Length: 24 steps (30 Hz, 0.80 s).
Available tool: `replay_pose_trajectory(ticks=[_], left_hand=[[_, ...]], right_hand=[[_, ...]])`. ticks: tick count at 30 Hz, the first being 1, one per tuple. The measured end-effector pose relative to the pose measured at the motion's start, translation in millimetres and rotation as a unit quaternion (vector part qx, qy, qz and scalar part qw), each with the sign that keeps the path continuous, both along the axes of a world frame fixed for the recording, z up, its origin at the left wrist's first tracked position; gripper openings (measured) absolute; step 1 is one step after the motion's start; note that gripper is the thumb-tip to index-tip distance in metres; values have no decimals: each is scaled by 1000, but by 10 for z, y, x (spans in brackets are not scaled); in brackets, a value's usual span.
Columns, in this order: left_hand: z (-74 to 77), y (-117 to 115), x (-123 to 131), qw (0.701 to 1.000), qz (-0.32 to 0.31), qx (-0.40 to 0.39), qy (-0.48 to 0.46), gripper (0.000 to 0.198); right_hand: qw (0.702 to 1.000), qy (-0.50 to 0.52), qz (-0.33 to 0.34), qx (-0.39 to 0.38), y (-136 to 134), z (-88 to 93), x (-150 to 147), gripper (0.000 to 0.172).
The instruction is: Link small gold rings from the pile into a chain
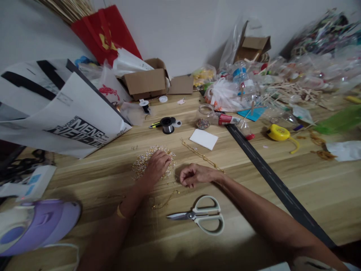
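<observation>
A pile of small gold and clear beads [141, 162] lies mid-table. My left hand [158, 164] rests on its right side, fingers curled down among the beads; the fingertips are hidden. Just right of the pile, my right hand [195, 174] is closed in a pinch. A faint thin wire seems to run from its fingers toward the beads. Beyond my right wrist stretches a gold chain [201, 154]. Nearer to me lies a shorter gold chain [166, 201]. Scissors [191, 215] with pale handles lie in front of my right hand, blades pointing left.
Behind the hands are a wire spool [168, 126], a folded white paper [203, 139] and a jar of beads [204, 117]. A black strip [265, 169] crosses the right side, near a yellow tape measure [278, 132]. Left stand a white bag [76, 116] and a purple iron [47, 222].
</observation>
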<state>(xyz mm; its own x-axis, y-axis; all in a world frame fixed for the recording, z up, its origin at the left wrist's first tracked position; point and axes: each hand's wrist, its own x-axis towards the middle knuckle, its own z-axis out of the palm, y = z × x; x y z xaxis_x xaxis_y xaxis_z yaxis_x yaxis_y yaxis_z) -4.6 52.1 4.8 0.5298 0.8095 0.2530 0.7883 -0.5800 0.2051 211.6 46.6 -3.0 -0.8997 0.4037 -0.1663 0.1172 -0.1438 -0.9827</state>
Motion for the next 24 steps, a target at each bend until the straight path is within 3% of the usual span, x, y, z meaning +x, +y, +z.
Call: replay_pose_trajectory(ticks=[7, 16, 24], left_hand=[[-14, 50, -31, 1000, 2, -14, -20, 14], [70, 56, 99, 998, -51, -29, 14, 18], [-3, 132, 69, 998, -51, -39, 23, 17]], right_hand=[[1000, -2, -3, -1, 1, -18, 0, 17], [1000, 1, 2, -4, 8, -34, 8, 18], [1000, -3, 0, -6, 2, -8, 5, 21]])
